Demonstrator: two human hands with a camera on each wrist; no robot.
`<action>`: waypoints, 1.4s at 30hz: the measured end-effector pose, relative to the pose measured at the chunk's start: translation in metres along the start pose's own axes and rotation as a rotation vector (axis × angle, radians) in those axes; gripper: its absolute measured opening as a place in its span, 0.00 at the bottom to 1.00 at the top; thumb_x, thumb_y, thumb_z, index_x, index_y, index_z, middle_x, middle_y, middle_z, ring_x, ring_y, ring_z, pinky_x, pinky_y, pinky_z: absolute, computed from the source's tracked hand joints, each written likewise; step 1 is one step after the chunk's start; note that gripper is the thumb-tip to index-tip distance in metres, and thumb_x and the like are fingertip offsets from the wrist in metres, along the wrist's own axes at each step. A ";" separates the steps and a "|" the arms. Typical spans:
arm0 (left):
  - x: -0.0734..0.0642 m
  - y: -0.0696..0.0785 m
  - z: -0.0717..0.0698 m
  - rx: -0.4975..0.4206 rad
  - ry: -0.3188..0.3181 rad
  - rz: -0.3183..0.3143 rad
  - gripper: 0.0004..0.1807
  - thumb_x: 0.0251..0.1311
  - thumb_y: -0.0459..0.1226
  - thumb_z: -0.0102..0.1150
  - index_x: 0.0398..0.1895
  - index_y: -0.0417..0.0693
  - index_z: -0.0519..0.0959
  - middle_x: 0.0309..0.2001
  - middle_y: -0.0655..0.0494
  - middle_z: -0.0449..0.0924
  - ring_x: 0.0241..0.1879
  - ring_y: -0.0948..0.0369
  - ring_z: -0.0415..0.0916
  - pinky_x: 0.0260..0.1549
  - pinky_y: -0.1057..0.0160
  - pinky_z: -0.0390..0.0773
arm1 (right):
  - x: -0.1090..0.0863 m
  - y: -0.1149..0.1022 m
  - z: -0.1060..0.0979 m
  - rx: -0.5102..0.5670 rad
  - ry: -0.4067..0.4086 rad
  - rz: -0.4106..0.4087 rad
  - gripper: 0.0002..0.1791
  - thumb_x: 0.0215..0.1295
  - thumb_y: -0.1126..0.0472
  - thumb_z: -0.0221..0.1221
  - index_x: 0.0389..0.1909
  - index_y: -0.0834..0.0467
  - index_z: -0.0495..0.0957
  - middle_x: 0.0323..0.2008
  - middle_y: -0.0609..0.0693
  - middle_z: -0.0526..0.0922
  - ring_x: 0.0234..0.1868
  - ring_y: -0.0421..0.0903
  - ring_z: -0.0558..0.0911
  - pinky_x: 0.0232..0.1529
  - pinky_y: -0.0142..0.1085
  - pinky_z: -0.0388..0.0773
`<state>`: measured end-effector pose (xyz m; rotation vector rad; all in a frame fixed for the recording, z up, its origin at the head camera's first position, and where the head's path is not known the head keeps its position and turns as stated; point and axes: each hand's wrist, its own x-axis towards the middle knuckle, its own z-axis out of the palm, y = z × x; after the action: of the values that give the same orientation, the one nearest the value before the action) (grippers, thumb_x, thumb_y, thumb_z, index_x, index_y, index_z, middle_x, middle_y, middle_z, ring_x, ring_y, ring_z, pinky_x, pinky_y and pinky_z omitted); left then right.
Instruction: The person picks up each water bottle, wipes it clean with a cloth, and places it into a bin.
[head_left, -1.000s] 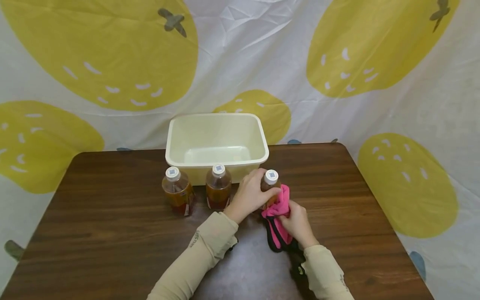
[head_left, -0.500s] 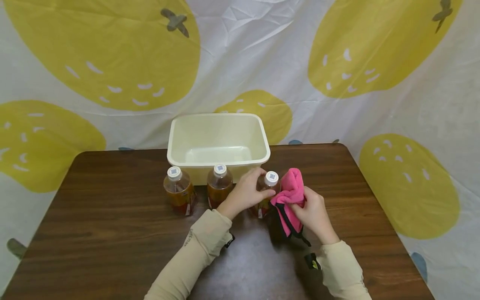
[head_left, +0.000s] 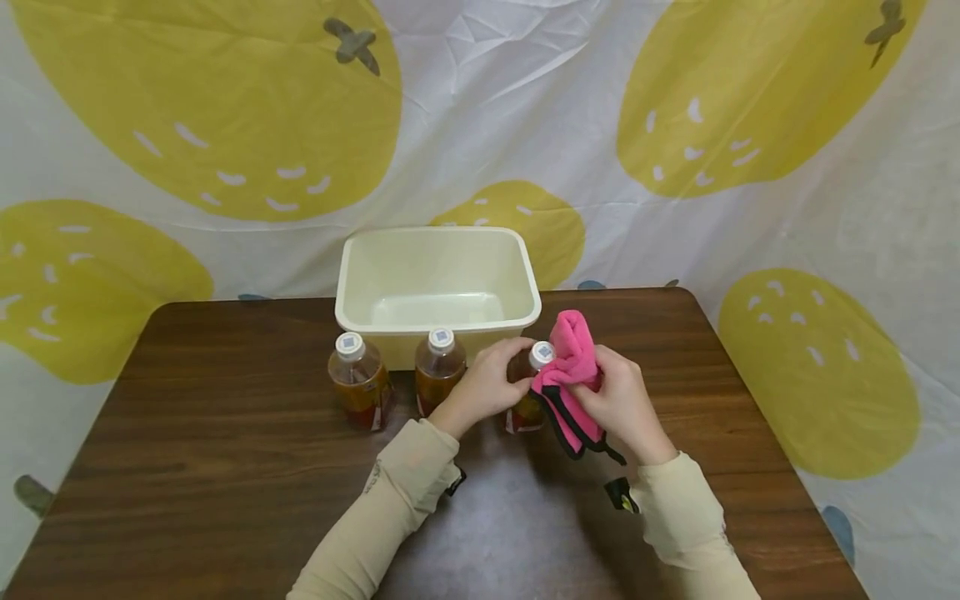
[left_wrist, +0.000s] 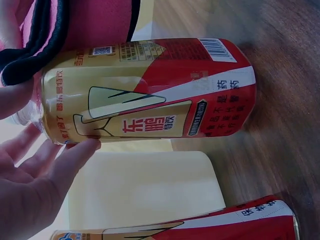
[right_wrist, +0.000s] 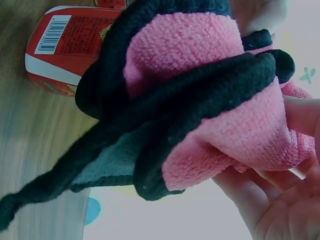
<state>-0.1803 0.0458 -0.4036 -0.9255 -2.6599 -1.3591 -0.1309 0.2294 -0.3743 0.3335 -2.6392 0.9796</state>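
My left hand (head_left: 487,385) grips the upper part of the rightmost drink bottle (head_left: 524,417), which stands upright on the table with its white cap on. In the left wrist view its gold and red label (left_wrist: 150,100) shows, and the thumb presses its side near the shoulder. My right hand (head_left: 624,400) holds a folded pink cloth (head_left: 573,354) with black edging against the bottle's right side, by the cap. The cloth hides part of the bottle. In the right wrist view a black edging strip of the cloth (right_wrist: 220,135) hangs loose.
Two similar capped bottles stand to the left, a middle one (head_left: 440,375) and a left one (head_left: 360,387). Behind them is a cream plastic basin (head_left: 438,327) with nothing inside. The brown wooden table (head_left: 225,483) ends at a hanging fruit-print cloth (head_left: 510,108).
The pink cloth first moved right, off the bottle, with my right hand, then came up and back left against the bottle near its cap. My left hand stays on the same bottle.
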 end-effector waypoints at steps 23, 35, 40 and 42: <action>-0.001 0.002 0.000 -0.014 0.046 -0.044 0.22 0.49 0.36 0.64 0.49 0.38 0.74 0.48 0.45 0.77 0.48 0.53 0.74 0.48 0.56 0.73 | -0.012 0.016 0.022 -0.021 0.080 0.007 0.11 0.41 0.72 0.65 0.27 0.66 0.74 0.21 0.56 0.77 0.21 0.46 0.71 0.23 0.39 0.72; -0.001 -0.002 0.003 -0.021 0.063 -0.034 0.22 0.48 0.38 0.65 0.48 0.39 0.75 0.46 0.46 0.77 0.46 0.53 0.74 0.47 0.57 0.73 | -0.023 0.032 0.038 -0.020 0.099 0.018 0.09 0.39 0.74 0.63 0.23 0.66 0.73 0.19 0.57 0.78 0.20 0.48 0.73 0.22 0.42 0.72; -0.002 -0.003 0.006 -0.024 0.062 -0.024 0.22 0.49 0.38 0.65 0.48 0.39 0.75 0.46 0.46 0.77 0.47 0.53 0.74 0.48 0.57 0.73 | -0.040 0.054 0.064 -0.043 0.007 0.106 0.10 0.37 0.74 0.63 0.23 0.65 0.73 0.19 0.56 0.78 0.21 0.48 0.75 0.22 0.40 0.72; -0.003 -0.002 0.006 -0.030 0.055 -0.028 0.22 0.49 0.38 0.65 0.48 0.40 0.75 0.46 0.46 0.77 0.47 0.54 0.74 0.47 0.57 0.74 | -0.046 0.060 0.071 -0.036 -0.014 0.139 0.09 0.37 0.73 0.63 0.22 0.65 0.72 0.19 0.56 0.78 0.20 0.47 0.74 0.20 0.39 0.70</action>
<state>-0.1776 0.0480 -0.4100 -0.8435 -2.6291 -1.4130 -0.1222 0.2314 -0.4779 0.1506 -2.7194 0.9733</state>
